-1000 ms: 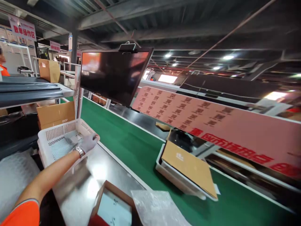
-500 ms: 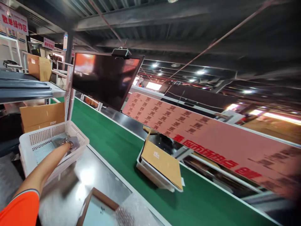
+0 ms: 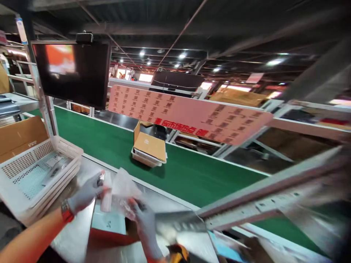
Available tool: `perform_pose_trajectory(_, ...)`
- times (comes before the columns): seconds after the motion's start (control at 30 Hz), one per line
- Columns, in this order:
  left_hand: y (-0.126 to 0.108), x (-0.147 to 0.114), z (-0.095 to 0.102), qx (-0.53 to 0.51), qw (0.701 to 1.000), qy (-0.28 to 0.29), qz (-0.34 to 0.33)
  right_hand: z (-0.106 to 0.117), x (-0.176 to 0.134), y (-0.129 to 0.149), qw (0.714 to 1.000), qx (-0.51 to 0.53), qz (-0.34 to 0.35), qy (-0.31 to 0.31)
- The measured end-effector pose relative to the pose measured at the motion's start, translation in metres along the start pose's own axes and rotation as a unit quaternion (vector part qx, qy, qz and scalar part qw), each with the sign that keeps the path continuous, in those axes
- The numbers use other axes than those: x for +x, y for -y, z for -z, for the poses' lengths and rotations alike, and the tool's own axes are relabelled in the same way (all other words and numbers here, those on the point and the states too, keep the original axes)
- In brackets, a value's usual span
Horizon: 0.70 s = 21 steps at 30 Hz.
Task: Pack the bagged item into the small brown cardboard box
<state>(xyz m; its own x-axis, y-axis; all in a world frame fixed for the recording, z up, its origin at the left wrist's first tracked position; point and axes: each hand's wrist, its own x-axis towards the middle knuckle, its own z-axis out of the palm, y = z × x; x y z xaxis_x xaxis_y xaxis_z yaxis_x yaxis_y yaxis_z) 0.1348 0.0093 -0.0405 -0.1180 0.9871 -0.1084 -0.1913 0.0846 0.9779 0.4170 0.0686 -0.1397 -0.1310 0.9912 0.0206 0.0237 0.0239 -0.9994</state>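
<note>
My left hand (image 3: pixel 86 193), in a grey glove with a watch at the wrist, holds the left edge of a clear plastic bag with a pale item inside (image 3: pixel 117 191). My right hand (image 3: pixel 144 219), also gloved, grips the bag's lower right side. Both hands are above an open box with a light blue inside (image 3: pixel 108 223) on the steel worktop (image 3: pixel 74 233). The picture is blurred from motion.
A white perforated basket (image 3: pixel 35 171) with a small item stands at the left. A tray with a cardboard box (image 3: pixel 149 148) rides on the green conveyor belt (image 3: pixel 192 171). A dark monitor (image 3: pixel 72 73) and a pink barcode board (image 3: pixel 186 113) hang above. A metal rail (image 3: pixel 274 190) crosses the right.
My left hand came out of the white basket and joined the right hand on the plastic bag. My view swung right, so the basket and monitor shifted left.
</note>
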Motion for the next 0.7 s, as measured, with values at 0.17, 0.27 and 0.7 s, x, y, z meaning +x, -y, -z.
perform_pose_trajectory(0.17,0.059,-0.038,-0.063,-0.108,0.98,0.127,0.109,-0.036,-0.007,0.016,0.994,-0.028,0.024,0.107)
perform_pose_trajectory(0.27,0.064,-0.043,-0.061,-0.097,0.983,0.123,0.097,-0.024,-0.02,0.027,0.97,-0.037,0.045,0.235)
perform_pose_trajectory(0.7,0.099,-0.047,-0.064,-0.022,0.977,0.107,0.185,0.011,-0.049,0.01,0.987,-0.06,0.066,0.136)
